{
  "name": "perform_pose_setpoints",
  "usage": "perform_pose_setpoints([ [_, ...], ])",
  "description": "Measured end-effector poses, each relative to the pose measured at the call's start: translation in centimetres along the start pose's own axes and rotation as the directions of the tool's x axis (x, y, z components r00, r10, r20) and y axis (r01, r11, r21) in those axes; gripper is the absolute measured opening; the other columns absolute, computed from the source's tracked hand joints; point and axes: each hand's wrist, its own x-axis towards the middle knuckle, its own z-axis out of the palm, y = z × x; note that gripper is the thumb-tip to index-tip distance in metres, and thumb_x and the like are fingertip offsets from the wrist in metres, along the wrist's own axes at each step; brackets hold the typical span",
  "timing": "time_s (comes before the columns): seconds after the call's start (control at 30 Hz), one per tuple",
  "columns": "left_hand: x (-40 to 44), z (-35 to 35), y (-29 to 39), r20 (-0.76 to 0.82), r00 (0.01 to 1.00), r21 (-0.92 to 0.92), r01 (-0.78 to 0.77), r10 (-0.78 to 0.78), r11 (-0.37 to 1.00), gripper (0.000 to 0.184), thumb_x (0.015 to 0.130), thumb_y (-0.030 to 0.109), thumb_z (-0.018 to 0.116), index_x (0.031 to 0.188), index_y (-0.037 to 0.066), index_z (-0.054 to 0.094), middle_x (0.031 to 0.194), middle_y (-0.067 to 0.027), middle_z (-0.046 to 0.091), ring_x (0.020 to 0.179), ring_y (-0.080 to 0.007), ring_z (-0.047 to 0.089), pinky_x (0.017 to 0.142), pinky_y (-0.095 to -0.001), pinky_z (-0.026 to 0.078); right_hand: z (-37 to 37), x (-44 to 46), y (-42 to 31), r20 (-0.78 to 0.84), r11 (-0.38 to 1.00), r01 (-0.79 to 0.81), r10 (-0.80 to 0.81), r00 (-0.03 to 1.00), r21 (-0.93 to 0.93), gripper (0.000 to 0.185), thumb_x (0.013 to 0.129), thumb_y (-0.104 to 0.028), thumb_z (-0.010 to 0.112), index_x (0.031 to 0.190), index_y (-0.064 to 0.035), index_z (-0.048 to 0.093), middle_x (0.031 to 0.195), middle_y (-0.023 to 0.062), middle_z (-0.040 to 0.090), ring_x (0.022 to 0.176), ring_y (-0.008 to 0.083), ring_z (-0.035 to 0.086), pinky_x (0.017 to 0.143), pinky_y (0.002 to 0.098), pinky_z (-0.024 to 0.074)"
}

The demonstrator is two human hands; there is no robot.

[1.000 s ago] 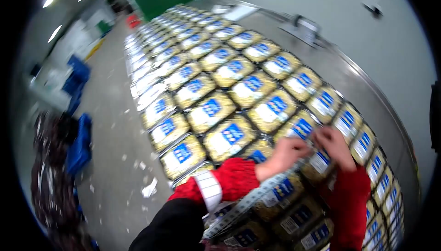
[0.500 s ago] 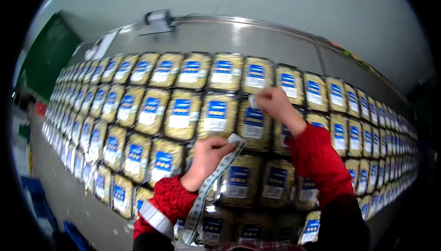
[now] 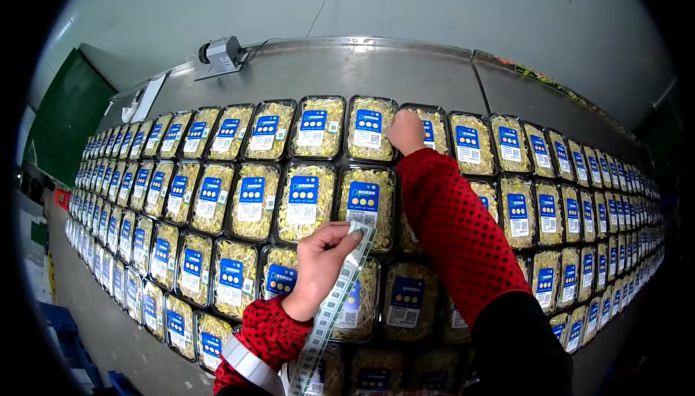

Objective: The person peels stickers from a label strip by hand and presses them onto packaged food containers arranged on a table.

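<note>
My left hand (image 3: 320, 266) pinches the top end of a long strip of small printed stickers (image 3: 329, 313) between thumb and fingers. The strip hangs down past my forearm, where a white band or roll (image 3: 250, 361) sits around the red dotted sleeve. Under that fingertip lies a clear-lidded pack of bean sprouts (image 3: 371, 179) with a blue and white label. My right hand (image 3: 407, 132) reaches to the farthest row, fingers curled in, between one sprout pack (image 3: 372, 148) and another pack (image 3: 436, 122) it partly covers. Anything in its fingertips is hidden.
Sprout packs stand in several tight rows across the metal table (image 3: 311, 70), left and right. At the back left are a small grey device (image 3: 221, 54) with a cable and a white sheet (image 3: 148, 98). A green board (image 3: 69, 114) leans farther left.
My right hand, which pinched a small white sticker over the second row, has moved away to the farthest row. My left hand still holds the strip, slightly lower in view.
</note>
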Motion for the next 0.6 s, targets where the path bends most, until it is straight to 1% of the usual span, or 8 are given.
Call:
perform_pose_setpoints([
  [0.13,0.5,0.1,0.8,-0.031,0.998,0.116,-0.055,0.059,0.992,0.007,0.081,0.002,0.073,0.085,-0.003,0.07,0.083,-0.0022,0.064,0.069,-0.0049,0.052,0.061,-0.0206,0.042,-2.2,-0.3,-0.3,0.029,0.988,0.119,-0.117,0.993,-0.094,0.018,0.07,-0.013,0.068,0.081,0.0018,0.068,0.086,0.0224,0.067,0.083,0.0398,0.065,0.07,0.0472,0.0539],
  [0.17,0.8,0.0,0.9,-0.042,0.999,0.086,-0.021,0.024,0.996,0.008,0.081,0.003,0.074,0.085,-0.003,0.07,0.082,-0.0024,0.064,0.069,-0.0051,0.052,0.062,-0.0207,0.042,-2.9,-1.2,-0.5,0.118,0.992,0.122,-0.121,0.986,-0.006,0.019,0.074,-0.016,0.068,0.08,0.0017,0.068,0.086,0.0219,0.067,0.08,0.0395,0.065,0.068,0.0461,0.0534],
  [0.2,1.0,-0.1,0.7,-0.053,0.999,0.054,0.011,-0.008,0.998,0.008,0.08,0.003,0.074,0.084,-0.003,0.071,0.082,-0.0025,0.064,0.069,-0.0053,0.052,0.062,-0.0207,0.042,-3.1,-2.3,-0.4,0.229,0.953,0.205,-0.256,0.939,0.222,0.028,0.076,-0.024,0.069,0.088,0.0012,0.068,0.081,0.0175,0.069,0.073,0.0309,0.068,0.065,0.0406,0.0535],
  [0.23,1.3,-0.2,0.0,-0.05,0.999,0.029,-0.007,0.009,1.0,0.009,0.08,0.003,0.075,0.084,-0.003,0.071,0.081,-0.0025,0.065,0.069,-0.0055,0.053,0.062,-0.0206,0.042,-5.6,-5.3,-1.5,0.427,0.81,0.04,-0.35,0.834,0.585,0.027,0.082,-0.024,0.066,0.095,-0.0001,0.069,0.081,0.0095,0.07,0.073,0.0184,0.066,0.065,0.0344,0.0526],
  [0.27,1.4,0.0,0.5,-0.039,0.999,0.07,-0.012,0.015,0.998,0.008,0.08,0.003,0.075,0.084,-0.003,0.071,0.081,-0.0024,0.065,0.069,-0.0057,0.054,0.062,-0.0208,0.043,-7.3,-7.9,-2.0,0.391,0.682,0.198,-0.606,0.693,0.704,0.024,0.087,-0.021,0.063,0.098,-0.0011,0.069,0.083,0.0044,0.069,0.077,0.0108,0.063,0.068,0.0284,0.0513],
  [0.33,1.5,1.0,0.5,-0.016,1.0,-0.017,0.012,-0.012,1.0,0.006,0.081,0.003,0.074,0.084,-0.002,0.072,0.08,-0.0023,0.065,0.07,-0.0057,0.055,0.063,-0.0211,0.044,-12.1,-12.4,-3.4,0.56,0.669,0.008,-0.629,0.538,0.744,0.016,0.088,-0.013,0.065,0.097,-0.0006,0.068,0.08,0.0018,0.066,0.074,0.0058,0.057,0.066,0.0225,0.0461],
  [0.53,1.3,4.2,-0.4,0.063,0.997,0.041,0.052,-0.055,0.998,0.01,0.08,0.005,0.076,0.078,-0.003,0.069,0.071,-0.0015,0.066,0.063,-0.0038,0.053,0.058,-0.0198,0.043,-14.6,-13.7,0.6,0.485,0.675,0.058,-0.585,0.65,0.735,0.008,0.085,-0.009,0.065,0.086,-0.0013,0.067,0.073,-0.001,0.063,0.066,0.0051,0.054,0.06,0.0229,0.0441],
  [0.6,1.1,5.0,-0.5,0.086,0.995,0.037,0.055,-0.058,0.998,0.011,0.08,0.005,0.076,0.078,-0.003,0.069,0.069,-0.001,0.065,0.062,-0.0033,0.052,0.056,-0.0196,0.043,-13.3,-11.4,4.0,0.202,0.758,0.203,-0.404,0.892,0.62,0.009,0.084,-0.01,0.066,0.084,-0.0009,0.068,0.067,-0.0002,0.061,0.06,0.0067,0.055,0.053,0.0248,0.0438],
])
